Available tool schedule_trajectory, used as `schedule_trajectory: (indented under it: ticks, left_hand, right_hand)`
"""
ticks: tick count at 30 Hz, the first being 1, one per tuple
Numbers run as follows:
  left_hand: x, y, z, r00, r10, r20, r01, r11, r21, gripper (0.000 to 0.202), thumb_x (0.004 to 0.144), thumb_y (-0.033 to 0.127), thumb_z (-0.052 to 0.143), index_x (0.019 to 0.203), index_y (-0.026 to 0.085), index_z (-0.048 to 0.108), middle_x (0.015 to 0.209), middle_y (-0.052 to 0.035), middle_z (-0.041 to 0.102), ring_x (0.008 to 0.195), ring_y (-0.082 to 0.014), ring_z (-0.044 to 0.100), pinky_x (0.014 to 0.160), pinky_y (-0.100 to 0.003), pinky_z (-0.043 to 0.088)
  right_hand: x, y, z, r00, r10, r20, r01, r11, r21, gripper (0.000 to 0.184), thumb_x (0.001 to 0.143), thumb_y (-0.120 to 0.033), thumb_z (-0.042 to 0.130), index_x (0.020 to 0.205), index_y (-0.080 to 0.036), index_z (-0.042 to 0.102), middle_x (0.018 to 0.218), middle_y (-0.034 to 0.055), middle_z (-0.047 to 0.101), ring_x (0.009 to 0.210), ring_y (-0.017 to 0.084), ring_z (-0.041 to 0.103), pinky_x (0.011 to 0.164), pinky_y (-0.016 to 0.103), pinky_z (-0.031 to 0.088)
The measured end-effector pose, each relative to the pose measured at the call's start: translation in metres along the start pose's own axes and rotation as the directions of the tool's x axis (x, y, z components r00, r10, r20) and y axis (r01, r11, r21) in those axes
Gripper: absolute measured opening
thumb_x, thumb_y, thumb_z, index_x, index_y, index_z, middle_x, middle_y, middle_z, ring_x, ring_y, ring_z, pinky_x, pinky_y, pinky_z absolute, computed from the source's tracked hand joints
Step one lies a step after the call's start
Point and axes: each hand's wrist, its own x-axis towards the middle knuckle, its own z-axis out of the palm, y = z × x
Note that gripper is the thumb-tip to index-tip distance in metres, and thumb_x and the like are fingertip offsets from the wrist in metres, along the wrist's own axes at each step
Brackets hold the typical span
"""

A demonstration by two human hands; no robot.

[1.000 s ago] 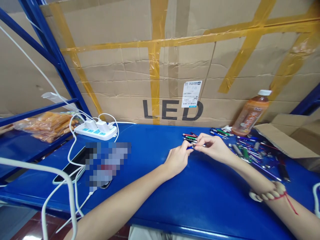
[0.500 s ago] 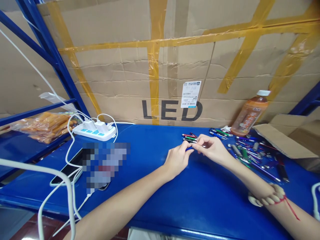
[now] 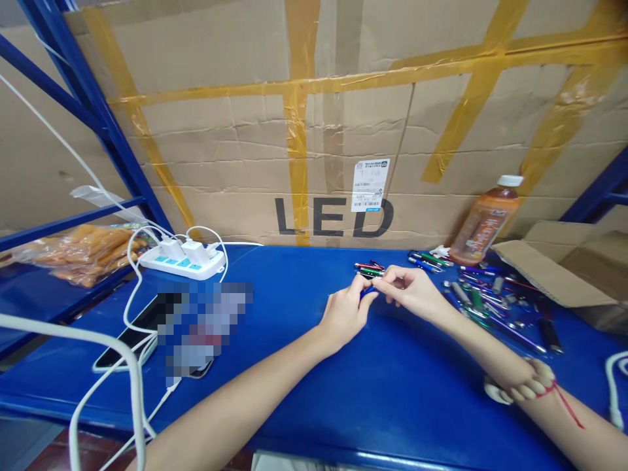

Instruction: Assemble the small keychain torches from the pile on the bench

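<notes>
My left hand (image 3: 345, 313) is closed around a small shiny blue metal tube (image 3: 367, 292), pen-like in thickness and mostly covered by the fingers. From the right, my right hand (image 3: 413, 289) pinches at the tube's end, with fingertips touching those of the left. Whether the right fingers hold a separate small part cannot be made out. Just beyond the fingertips lie several red, green and dark metal tubes (image 3: 369, 272) side by side on the blue tabletop (image 3: 294, 379). A beaded bracelet with a red string (image 3: 527, 386) circles my right wrist.
Loose coloured tubes and small parts (image 3: 490, 301) are scattered at right, with another small group (image 3: 429, 261) behind. A drink bottle (image 3: 485, 222) and an opened carton (image 3: 559, 275) stand there. At left are a power strip (image 3: 184, 263), white cables and two phones (image 3: 132, 333). A large cardboard box (image 3: 235, 150) forms the back.
The view has shifted slightly, so the surroundings appear a little further left. Both hands stay together on the blue tube, with only a small shift of the fingers.
</notes>
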Motion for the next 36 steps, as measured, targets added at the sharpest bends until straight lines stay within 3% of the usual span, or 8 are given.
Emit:
schedule_trajectory:
  ticks: [10,17,21,28,33,36]
  left_hand:
    - [0.002,0.001,-0.001,1.0,-0.018,0.024,0.019,0.999,-0.038,0.017,0.089,0.031,0.041,0.104,0.026,0.047,0.097,0.001,0.068,0.087,-0.0185,0.065,0.072,-0.028,0.049]
    - [0.002,0.0,-0.002,0.998,0.015,0.053,-0.015,1.0,-0.004,0.026,0.089,0.03,0.043,0.114,0.03,0.049,0.107,0.0014,0.066,0.098,-0.0198,0.062,0.081,-0.031,0.048]
    - [0.002,-0.002,-0.002,0.998,0.047,0.034,-0.046,0.999,-0.027,0.024,0.088,0.025,0.044,0.11,0.03,0.053,0.111,0.0027,0.064,0.1,-0.0187,0.061,0.083,-0.029,0.047]
    - [0.005,-0.006,0.003,1.0,0.017,0.007,-0.016,0.992,-0.123,0.021,0.088,0.025,0.043,0.106,0.023,0.054,0.088,-0.0015,0.068,0.08,-0.0167,0.065,0.076,-0.027,0.049]
    - [0.006,-0.005,0.003,1.0,-0.001,-0.007,0.0,0.992,-0.127,0.022,0.088,0.026,0.043,0.106,0.022,0.053,0.078,-0.0008,0.066,0.071,-0.0151,0.063,0.071,-0.026,0.048]
    - [0.005,-0.002,0.002,0.999,-0.017,0.028,0.019,0.995,-0.098,0.023,0.089,0.027,0.039,0.107,0.022,0.053,0.076,-0.0001,0.065,0.07,-0.0142,0.061,0.07,-0.025,0.047]
  right_hand:
    - [0.002,0.001,-0.013,0.992,0.013,0.123,-0.006,0.998,-0.06,0.038,0.069,-0.051,0.063,0.06,-0.015,0.055,0.048,-0.0023,0.052,0.043,0.007,0.046,0.044,0.02,0.035]
    - [0.003,0.006,-0.013,0.979,0.102,0.178,-0.106,0.994,0.013,0.039,0.065,-0.052,0.066,0.058,-0.014,0.057,0.053,-0.002,0.053,0.047,0.006,0.046,0.045,0.019,0.036]
    - [0.004,0.009,-0.01,0.973,0.142,0.182,-0.146,0.989,0.005,0.04,0.062,-0.053,0.068,0.06,-0.013,0.06,0.049,-0.0026,0.051,0.045,0.006,0.043,0.043,0.019,0.034]
    - [0.008,0.013,-0.017,0.983,0.017,0.181,0.0,0.996,-0.093,0.04,0.066,-0.052,0.064,0.055,-0.013,0.061,0.051,-0.0008,0.053,0.046,0.007,0.045,0.043,0.02,0.035]
    - [0.012,0.016,-0.023,0.988,-0.135,0.076,0.14,0.988,-0.065,0.037,0.06,-0.046,0.071,0.081,-0.015,0.069,0.081,0.0037,0.061,0.049,0.006,0.05,0.046,0.023,0.042]
    - [0.012,0.015,-0.023,0.965,-0.226,0.13,0.229,0.973,-0.01,0.031,0.06,-0.045,0.071,0.075,-0.017,0.071,0.085,0.0042,0.058,0.055,0.008,0.053,0.05,0.024,0.046]
